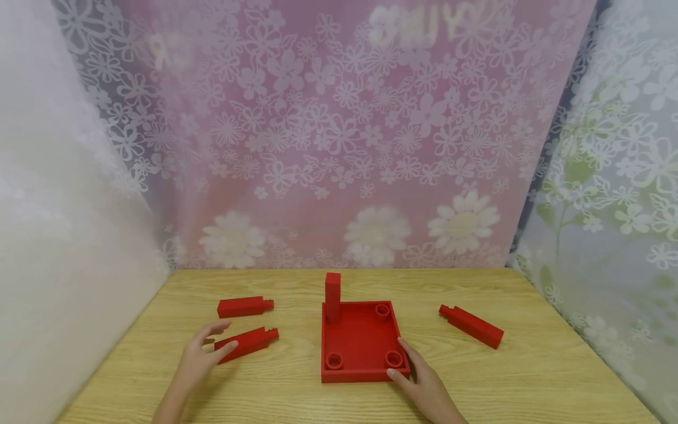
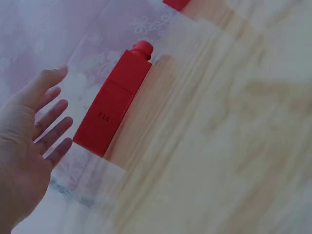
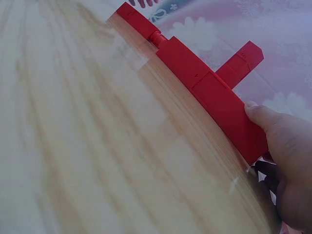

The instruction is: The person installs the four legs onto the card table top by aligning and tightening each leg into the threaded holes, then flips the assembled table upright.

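My right hand grips the near right corner of a red square tray, its thumb on the front edge and fingers along the right side. Round sockets show in three of the tray's corners. A red square leg stands upright in the far left corner. My left hand is beside another red leg lying on the table, fingers spread and thumb overlapping it in the head view. In the left wrist view that leg, marked 114, lies apart from the loosely extended fingers.
Behind the left hand lies a second loose red leg, its knobbed end toward the tray. Another red leg rests to the right of the tray. The wood-grain table is bordered by flowered cloth at the back and sides.
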The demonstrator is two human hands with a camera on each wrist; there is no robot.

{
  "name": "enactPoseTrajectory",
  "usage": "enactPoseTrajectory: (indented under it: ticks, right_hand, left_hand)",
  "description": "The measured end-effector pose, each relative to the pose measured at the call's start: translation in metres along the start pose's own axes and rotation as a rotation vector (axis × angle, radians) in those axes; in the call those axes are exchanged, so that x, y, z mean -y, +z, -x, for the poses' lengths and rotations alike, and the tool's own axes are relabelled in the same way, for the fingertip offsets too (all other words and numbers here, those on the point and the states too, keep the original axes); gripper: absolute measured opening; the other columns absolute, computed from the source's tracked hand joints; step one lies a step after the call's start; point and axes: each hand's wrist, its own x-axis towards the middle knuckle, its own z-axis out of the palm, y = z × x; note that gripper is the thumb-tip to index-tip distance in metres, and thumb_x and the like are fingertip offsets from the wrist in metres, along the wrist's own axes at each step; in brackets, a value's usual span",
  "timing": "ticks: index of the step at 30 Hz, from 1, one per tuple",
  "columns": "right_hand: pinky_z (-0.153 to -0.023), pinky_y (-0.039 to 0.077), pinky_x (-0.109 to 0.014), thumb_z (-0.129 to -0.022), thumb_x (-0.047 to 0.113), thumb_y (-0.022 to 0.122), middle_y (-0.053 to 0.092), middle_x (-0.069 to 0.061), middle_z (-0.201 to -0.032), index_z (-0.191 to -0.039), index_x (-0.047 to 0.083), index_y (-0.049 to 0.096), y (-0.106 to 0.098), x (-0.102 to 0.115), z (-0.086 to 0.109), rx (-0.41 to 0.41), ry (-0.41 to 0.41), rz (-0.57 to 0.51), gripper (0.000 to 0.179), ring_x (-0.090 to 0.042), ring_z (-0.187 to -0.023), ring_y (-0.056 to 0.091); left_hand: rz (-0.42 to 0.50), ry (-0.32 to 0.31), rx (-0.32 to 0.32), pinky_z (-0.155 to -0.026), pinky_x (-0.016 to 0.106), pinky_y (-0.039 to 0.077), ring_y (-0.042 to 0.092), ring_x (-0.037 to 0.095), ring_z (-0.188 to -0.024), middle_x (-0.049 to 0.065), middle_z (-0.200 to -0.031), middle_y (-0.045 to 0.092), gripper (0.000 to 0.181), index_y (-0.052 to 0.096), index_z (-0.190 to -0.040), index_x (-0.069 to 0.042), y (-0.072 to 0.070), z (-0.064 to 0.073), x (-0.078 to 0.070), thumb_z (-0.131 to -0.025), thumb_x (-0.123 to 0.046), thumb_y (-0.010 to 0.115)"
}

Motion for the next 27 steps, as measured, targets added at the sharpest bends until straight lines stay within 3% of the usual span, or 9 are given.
enactPoseTrajectory:
  ticks: [6, 15, 27]
  right_hand:
    - [-0.097, 0.033, -0.051, -0.082, 0.046, 0.064, 0.037, -0.018, -0.139, -0.141, 0.008, 0.036, -0.002, 0.002, 0.001, 0.005, -0.002, -0.007, 0.076, -0.036, -0.126, 0.034]
    - [-0.096, 0.035, -0.05, -0.082, 0.046, 0.064, 0.037, -0.018, -0.139, -0.142, 0.008, 0.035, -0.001, 0.001, 0.001, 0.008, -0.002, -0.003, 0.076, -0.037, -0.126, 0.034]
    - [-0.096, 0.034, -0.051, -0.082, 0.047, 0.064, 0.037, -0.019, -0.139, -0.141, 0.008, 0.036, 0.0, 0.001, 0.001, 0.002, 0.015, 0.003, 0.076, -0.037, -0.126, 0.034]
  left_hand:
    - [0.041, -0.036, 0.011, -0.08, 0.024, 0.045, 0.049, 0.021, -0.102, 0.014, -0.12, 0.055, 0.049, 0.054, -0.124, -0.002, -0.001, 0.007, 0.021, -0.081, -0.018, 0.072]
    - [-0.01, -0.068, 0.042, -0.082, 0.023, 0.043, 0.051, 0.019, -0.097, 0.012, -0.117, 0.056, 0.055, 0.055, -0.123, -0.003, -0.001, 0.009, 0.037, -0.076, -0.02, 0.077]
    - [-0.084, 0.03, -0.027, -0.077, 0.02, 0.044, 0.055, 0.008, -0.09, 0.01, -0.105, 0.062, 0.044, 0.062, -0.113, -0.002, 0.002, 0.01, 0.04, -0.074, -0.015, 0.077]
